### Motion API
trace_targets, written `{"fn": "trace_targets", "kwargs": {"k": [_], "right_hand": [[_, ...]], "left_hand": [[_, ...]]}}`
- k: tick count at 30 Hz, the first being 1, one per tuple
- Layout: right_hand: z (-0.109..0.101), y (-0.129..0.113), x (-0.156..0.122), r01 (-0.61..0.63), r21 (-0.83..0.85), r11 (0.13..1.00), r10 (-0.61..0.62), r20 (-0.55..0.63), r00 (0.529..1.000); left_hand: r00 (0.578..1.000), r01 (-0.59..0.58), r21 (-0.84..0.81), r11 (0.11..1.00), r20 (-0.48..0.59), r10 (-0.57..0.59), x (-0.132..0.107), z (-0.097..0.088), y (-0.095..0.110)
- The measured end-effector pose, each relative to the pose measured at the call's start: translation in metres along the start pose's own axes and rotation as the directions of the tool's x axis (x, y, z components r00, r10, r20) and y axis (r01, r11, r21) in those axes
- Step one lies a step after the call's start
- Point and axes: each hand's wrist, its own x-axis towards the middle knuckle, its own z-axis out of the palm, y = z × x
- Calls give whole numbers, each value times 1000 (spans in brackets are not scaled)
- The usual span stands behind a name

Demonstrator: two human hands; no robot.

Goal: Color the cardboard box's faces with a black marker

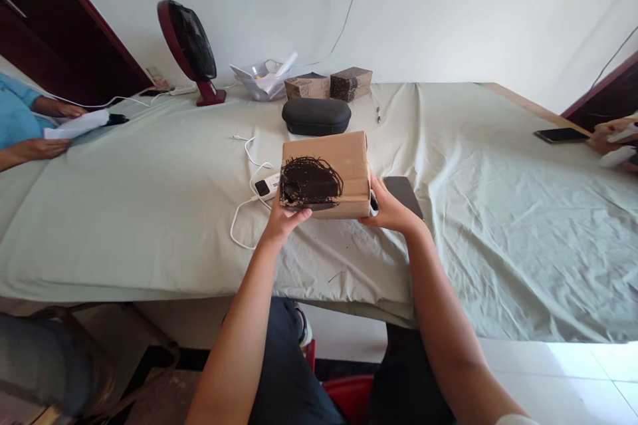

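A brown cardboard box (351,169) with a patch of black scribble is held between my two hands above the cloth-covered table. My left hand (286,219) grips its lower left corner, thumb along the front edge. On the other side, my right hand (387,207) is wrapped against the box's right end. Behind the box on the left lies a white power strip (268,186) with a white cable. A dark flat item (405,195), kind unclear, lies just beyond my right hand. Farther back sits a black zip case (316,117).
Along the wall stand a dark red fan (192,46), a plastic basket (264,84) with papers, and two small cardboard boxes (351,82). A phone (561,136) lies far right near another person's hand (611,136). At far left, a person in blue holds white paper (77,124).
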Motion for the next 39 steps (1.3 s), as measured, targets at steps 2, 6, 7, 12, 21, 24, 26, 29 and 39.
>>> {"fn": "trace_targets", "kwargs": {"k": [2,6,7,12,21,24,26,29,39], "right_hand": [[2,5,1,20,13,1000,-19,-22,1000],[3,8,1,9,122,992,-7,-21,1000],[1,7,1,6,174,985,-5,-10,1000],[-5,1,-1,-11,455,891,-30,84,996],[7,1,3,-6,582,813,-32,55,998],[10,2,3,-27,667,744,5,35,999],[13,4,4,-39,712,701,49,6,999],[18,9,5,-35,785,618,117,-47,992],[22,-9,6,-172,918,358,411,10,912]], "left_hand": [[998,-61,26,998,1,61,3,2,-3],[983,-177,76,981,-35,180,9,1,-10],[979,-199,80,977,-35,202,10,0,-11],[963,-267,72,961,70,262,6,-2,-10],[851,-524,422,739,218,479,-5,10,25],[809,-585,442,680,258,528,-8,15,35],[801,-597,424,681,269,535,-11,17,37],[813,-582,418,697,292,503,-14,20,37],[811,-555,329,764,418,409,-26,30,38]]}}
